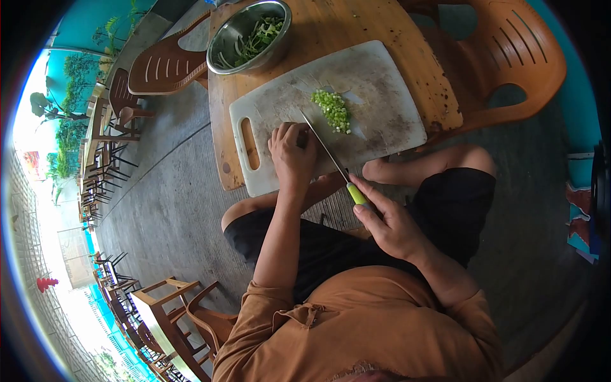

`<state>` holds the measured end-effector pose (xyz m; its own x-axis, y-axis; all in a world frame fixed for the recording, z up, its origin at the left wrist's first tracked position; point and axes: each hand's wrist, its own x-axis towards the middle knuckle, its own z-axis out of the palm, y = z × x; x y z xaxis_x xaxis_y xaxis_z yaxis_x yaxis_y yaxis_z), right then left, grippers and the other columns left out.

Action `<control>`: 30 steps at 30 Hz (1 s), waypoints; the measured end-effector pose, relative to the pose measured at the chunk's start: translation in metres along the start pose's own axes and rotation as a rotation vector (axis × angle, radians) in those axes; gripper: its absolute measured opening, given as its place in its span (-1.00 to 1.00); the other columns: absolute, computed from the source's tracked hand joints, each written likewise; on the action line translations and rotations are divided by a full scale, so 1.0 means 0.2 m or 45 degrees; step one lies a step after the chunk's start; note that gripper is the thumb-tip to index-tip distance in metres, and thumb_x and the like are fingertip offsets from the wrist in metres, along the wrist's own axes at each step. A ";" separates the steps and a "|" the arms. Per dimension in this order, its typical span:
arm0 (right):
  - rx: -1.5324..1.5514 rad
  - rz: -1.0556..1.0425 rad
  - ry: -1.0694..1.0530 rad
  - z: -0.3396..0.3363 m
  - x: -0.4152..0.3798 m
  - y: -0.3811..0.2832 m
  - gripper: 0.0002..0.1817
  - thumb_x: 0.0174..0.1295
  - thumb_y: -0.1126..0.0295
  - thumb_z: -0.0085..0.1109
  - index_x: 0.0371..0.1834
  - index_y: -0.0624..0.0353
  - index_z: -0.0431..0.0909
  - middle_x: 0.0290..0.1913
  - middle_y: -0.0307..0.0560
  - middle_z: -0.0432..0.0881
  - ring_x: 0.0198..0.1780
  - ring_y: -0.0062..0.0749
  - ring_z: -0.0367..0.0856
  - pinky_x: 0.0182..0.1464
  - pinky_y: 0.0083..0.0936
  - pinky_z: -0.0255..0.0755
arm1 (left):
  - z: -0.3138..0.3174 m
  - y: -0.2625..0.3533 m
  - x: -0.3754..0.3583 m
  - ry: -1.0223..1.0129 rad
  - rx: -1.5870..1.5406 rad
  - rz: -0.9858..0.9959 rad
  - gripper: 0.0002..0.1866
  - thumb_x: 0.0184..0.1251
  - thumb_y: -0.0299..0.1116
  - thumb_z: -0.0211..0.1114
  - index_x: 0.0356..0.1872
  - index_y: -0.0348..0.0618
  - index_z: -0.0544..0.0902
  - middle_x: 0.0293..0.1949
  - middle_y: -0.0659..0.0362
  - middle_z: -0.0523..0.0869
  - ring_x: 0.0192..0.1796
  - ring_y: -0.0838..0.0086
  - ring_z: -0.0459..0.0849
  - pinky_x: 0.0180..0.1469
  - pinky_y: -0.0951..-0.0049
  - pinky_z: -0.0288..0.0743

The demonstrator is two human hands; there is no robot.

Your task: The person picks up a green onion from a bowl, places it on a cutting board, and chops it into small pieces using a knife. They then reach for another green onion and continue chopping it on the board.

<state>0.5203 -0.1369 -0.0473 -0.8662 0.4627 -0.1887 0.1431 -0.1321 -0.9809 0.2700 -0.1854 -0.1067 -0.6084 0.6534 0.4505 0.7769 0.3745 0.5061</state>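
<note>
My right hand point(387, 223) is closed round the lime-green handle of a knife point(326, 148). Its narrow blade slants up and left across the cutting board, with the tip close to the fingers of my left hand point(293, 153). That left hand rests on the board near its slotted grip, fingers curled and pressed together; a dark patch shows beside the fingertips, and what they hold, if anything, is hidden. Right of the blade lies a small heap of chopped green pieces point(333, 109), like spring onion. The white cutting board point(382, 76) is stained and scratched.
A metal bowl point(285, 39) with cut greens point(258, 39) stands on the wooden table point(331, 22) behind the board. Brown plastic chairs point(167, 67) flank the table. My bare legs and dark shorts point(455, 204) are below the board's near edge. More chairs and tables line the left.
</note>
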 end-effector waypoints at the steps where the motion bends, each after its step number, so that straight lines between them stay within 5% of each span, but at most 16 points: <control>1: 0.002 0.015 -0.003 0.00 0.00 0.00 -0.37 0.64 0.30 0.12 0.70 0.25 0.28 0.14 0.21 0.78 -0.11 -0.49 0.75 0.05 -0.45 0.61 | 0.00 0.00 0.00 0.000 0.002 -0.001 -0.84 0.24 -0.41 0.51 -0.16 -0.12 0.79 -0.16 0.15 0.76 -0.01 0.18 0.70 0.18 0.15 0.46; 11: -0.118 -0.094 0.042 0.01 0.06 0.03 -0.37 0.64 0.28 0.12 0.68 0.30 0.29 0.25 0.23 0.73 0.01 -0.47 0.76 0.17 -0.46 0.61 | 0.00 -0.01 0.00 -0.005 0.019 0.008 -0.84 0.25 -0.42 0.50 -0.16 -0.14 0.79 -0.14 0.14 0.76 0.00 0.18 0.71 0.18 0.15 0.46; 19: -0.186 -0.071 0.042 0.00 0.01 0.03 -0.39 0.65 0.28 0.12 0.65 0.33 0.32 0.37 0.30 0.66 0.16 -0.14 0.81 0.23 -0.33 0.60 | 0.01 -0.01 0.01 0.031 0.013 0.003 -0.84 0.27 -0.41 0.49 -0.15 -0.14 0.78 -0.18 0.13 0.75 -0.01 0.18 0.71 0.18 0.14 0.46; 23: -0.065 0.003 0.019 0.01 0.05 0.02 -0.39 0.65 0.27 0.13 0.65 0.32 0.32 0.31 0.28 0.71 0.15 -0.16 0.82 0.22 -0.32 0.61 | 0.01 -0.02 0.00 0.006 0.029 0.003 -0.84 0.28 -0.40 0.49 -0.15 -0.12 0.77 -0.20 0.13 0.74 -0.02 0.18 0.71 0.17 0.14 0.46; 30: -0.048 0.034 0.029 -0.01 0.06 0.00 -0.38 0.65 0.28 0.12 0.67 0.31 0.30 0.21 0.15 0.78 -0.02 -0.48 0.77 0.04 -0.48 0.61 | 0.01 0.00 -0.01 -0.016 -0.023 -0.064 -0.87 0.33 -0.36 0.49 -0.18 -0.11 0.77 -0.22 0.13 0.73 -0.05 0.17 0.71 0.16 0.14 0.47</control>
<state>0.5100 -0.1288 -0.0490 -0.8507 0.4794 -0.2157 0.1845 -0.1119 -0.9764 0.2710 -0.1851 -0.1088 -0.6442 0.6425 0.4150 0.7425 0.3953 0.5408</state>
